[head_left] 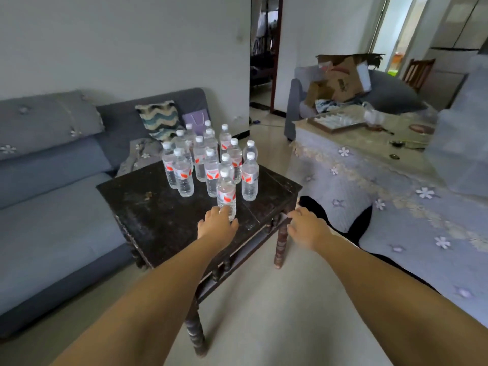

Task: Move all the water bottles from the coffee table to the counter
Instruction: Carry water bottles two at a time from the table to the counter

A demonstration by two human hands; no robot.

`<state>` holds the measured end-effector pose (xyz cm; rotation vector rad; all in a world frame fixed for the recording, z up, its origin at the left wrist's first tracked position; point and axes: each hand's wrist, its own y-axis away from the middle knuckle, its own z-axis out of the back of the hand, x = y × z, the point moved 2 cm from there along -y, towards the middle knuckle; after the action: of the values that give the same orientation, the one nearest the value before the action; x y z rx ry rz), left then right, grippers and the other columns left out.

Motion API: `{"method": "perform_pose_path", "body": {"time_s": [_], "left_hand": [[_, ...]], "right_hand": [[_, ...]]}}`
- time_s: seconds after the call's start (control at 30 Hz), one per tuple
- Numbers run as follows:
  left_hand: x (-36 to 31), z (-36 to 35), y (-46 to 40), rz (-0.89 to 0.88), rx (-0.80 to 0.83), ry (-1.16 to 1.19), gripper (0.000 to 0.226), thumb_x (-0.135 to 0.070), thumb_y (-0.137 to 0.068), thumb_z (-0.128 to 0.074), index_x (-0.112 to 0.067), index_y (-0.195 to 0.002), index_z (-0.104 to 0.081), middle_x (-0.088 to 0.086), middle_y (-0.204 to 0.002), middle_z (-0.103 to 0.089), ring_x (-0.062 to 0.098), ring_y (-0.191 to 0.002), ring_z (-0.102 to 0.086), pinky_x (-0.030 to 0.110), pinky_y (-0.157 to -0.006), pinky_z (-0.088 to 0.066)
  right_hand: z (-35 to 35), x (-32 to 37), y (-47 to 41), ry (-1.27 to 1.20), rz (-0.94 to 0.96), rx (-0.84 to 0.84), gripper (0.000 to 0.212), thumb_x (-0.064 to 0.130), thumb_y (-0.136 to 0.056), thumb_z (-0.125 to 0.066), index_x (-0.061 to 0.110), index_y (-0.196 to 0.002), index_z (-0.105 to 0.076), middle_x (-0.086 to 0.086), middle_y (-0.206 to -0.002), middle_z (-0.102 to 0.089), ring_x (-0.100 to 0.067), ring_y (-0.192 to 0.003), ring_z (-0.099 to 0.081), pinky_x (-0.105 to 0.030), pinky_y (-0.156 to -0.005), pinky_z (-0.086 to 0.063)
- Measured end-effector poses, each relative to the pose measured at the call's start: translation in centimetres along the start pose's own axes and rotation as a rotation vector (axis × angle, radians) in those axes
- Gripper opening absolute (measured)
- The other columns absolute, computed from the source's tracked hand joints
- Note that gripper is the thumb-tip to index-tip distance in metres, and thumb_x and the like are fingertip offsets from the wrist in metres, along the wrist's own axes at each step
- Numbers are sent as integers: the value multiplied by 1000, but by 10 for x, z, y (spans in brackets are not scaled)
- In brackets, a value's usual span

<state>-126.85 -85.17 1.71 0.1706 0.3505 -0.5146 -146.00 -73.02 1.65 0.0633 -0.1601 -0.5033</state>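
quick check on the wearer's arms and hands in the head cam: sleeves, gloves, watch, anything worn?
Nothing worn that shows. The left hand and right hand are bare: no gloves, and no rings or markings that can be made out. Both forearms are bare up to the frame edge, with no sleeves, watch, straps or cables.

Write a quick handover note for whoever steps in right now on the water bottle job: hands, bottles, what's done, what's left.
Left hand: open, fingers at the base of the nearest bottle, not yet closed on it.
Right hand: open and empty, near the coffee table corner.
The water bottles all stand upright, clustered on the table's far half.
Done: nothing visibly moved; the counter isn't clearly in view.
Left: carry every bottle over.
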Motion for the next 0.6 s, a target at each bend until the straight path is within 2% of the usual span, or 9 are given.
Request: {"method": "perform_pose_path", "body": {"time_s": [0.23,0.3,0.4,0.5,0.6], "left_hand": [[21,-27,-92,147,43,32,55,-43,-94,-48,-19,-142,-35,8,-143,-42,30,-131,-42,49,-104,-40],[26,-33,-118,201,55,59,64,-46,-91,-53,-19,-145,-30,9,-145,-40,30,-133,-41,50,-106,-41],[28,-45,-160,309,81,227,82,-50,-82,-65,-21,-147,-24,9,-146,-41,31,-134,-42,51,-107,-40],[32,-63,-184,386,41,392,99,-65,-63,-69,-30,-143,-23,5,-141,-48,29,-129,-49,53,-102,-46],[33,-80,-200,474,-26,519,100,-54,-68,-76,-31,-148,-18,3,-144,-43,28,-132,-46,53,-106,-43]], "right_hand": [[-28,10,-128,-92,45,103,52,37,-99,-45,15,-145,-37,-9,-148,-40,-29,-134,-44,-45,-110,-39],[-34,12,-165,-125,46,123,58,39,-98,-49,14,-148,-33,-9,-149,-39,-29,-136,-43,-45,-109,-39],[-43,11,-224,-219,26,164,66,41,-95,-54,12,-149,-29,-10,-151,-38,-31,-137,-42,-45,-109,-40],[-52,8,-264,-306,-7,183,68,38,-93,-60,8,-147,-32,-14,-147,-40,-32,-135,-44,-43,-106,-41],[-67,10,-296,-427,-44,188,71,33,-90,-66,6,-146,-32,-16,-146,-40,-33,-134,-45,-42,-105,-42]]}}
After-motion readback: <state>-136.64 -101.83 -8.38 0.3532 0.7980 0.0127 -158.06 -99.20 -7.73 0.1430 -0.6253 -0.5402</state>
